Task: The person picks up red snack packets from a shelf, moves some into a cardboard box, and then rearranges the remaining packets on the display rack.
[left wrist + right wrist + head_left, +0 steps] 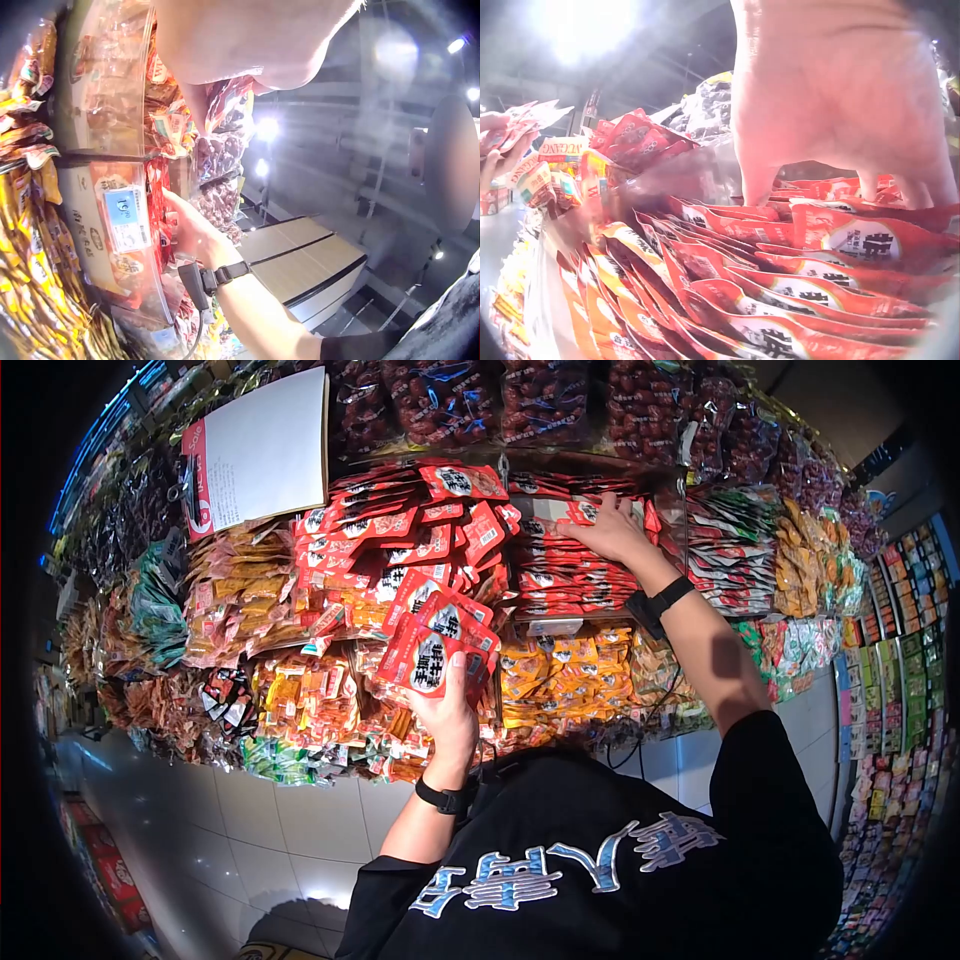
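My left hand (445, 715) grips a small fan of red snack packets (420, 658) in front of the shelf. In the left wrist view the left hand (247, 37) fills the top, and its packets are mostly hidden. My right hand (615, 538) reaches into a bin of upright red packets (570, 585), thumb and fingers spread apart. Seen from the right wrist, the fingertips of the right hand (832, 97) point down onto the packets (855, 244) and their tips are partly hidden.
A heaped pile of red packets (400, 530) lies left of the bin. Yellow packets (565, 675) hang below. A white sheet (265, 455) stands at the upper left, and bagged dark red snacks (545, 400) line the back. A price tag (126, 217) sits on the bin front.
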`<state>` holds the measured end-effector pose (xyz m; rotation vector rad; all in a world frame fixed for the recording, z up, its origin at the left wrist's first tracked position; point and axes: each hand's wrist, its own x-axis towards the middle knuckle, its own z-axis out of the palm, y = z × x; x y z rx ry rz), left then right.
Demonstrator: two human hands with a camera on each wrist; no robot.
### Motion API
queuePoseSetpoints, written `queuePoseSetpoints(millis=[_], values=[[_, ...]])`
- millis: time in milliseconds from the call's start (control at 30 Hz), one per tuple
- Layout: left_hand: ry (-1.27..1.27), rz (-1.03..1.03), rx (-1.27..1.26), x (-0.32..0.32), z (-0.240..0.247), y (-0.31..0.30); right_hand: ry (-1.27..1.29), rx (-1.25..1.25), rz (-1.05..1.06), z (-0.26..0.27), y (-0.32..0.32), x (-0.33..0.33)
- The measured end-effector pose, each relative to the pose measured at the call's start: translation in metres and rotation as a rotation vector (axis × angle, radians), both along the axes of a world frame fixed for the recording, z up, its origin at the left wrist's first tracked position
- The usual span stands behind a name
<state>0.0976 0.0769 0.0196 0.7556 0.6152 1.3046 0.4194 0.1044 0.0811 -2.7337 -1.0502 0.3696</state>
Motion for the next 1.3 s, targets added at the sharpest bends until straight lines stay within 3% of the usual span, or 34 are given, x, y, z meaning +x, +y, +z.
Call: queuePoseSetpoints(millis=[133, 300, 400, 433, 533, 600, 667, 767, 867, 933, 1033, 1133, 1233, 1300], values=[[0.119, 0.031, 0.084, -0.001, -0.012, 0.002, -0.011, -0.017, 0.009, -0.005, 0.001, 0.001], [-0.008, -0.106, -0.045, -0.003, 0.001, 0.002, -0.042, -0.055, 0.083, -0.004, -0.005, 0.009], [-0.055, -0.165, -0.116, -0.004, 0.007, 0.002, -0.36, -0.007, 0.216, 0.012, -0.017, -0.003], [-0.032, -0.151, -0.082, -0.003, 0.001, 0.003, -0.513, 0.252, 0.32, 0.008, -0.025, -0.011], [0.004, -0.169, 0.006, -0.001, 0.003, 0.004, 0.245, 0.48, 0.539, 0.038, -0.036, -0.053], [0.085, -0.224, -0.039, 0.002, 0.004, 0.005, 0.834, 0.516, 0.566, 0.046, -0.051, -0.097], [0.064, -0.297, -0.016, 0.01, 0.015, 0.002, 0.98, 0.475, 0.633, 0.036, -0.062, -0.125], [0.092, -0.363, 0.026, 0.016, 0.023, -0.004, 0.755, 0.707, 0.642, 0.025, -0.066, -0.14], [0.042, -0.388, -0.034, 0.012, 0.011, -0.006, 0.763, 0.744, 0.597, 0.011, -0.067, -0.134], [-0.121, -0.399, 0.013, 0.006, -0.01, -0.003, 0.91, 0.755, 0.53, 0.005, -0.069, -0.131], [0.04, -0.338, -0.034, 0.012, 0.009, -0.008, 1.161, 0.779, 0.407, 0.001, -0.077, -0.137], [0.163, -0.294, 0.059, 0.02, 0.019, -0.01, 1.175, 0.89, 0.446, -0.006, -0.08, -0.144], [0.182, -0.296, 0.099, 0.023, 0.02, -0.012, 1.328, 0.774, 0.376, 0.012, -0.083, -0.139], [0.195, -0.327, 0.07, 0.022, 0.016, -0.012, 1.278, 0.695, 0.386, 0.019, -0.081, -0.124]])
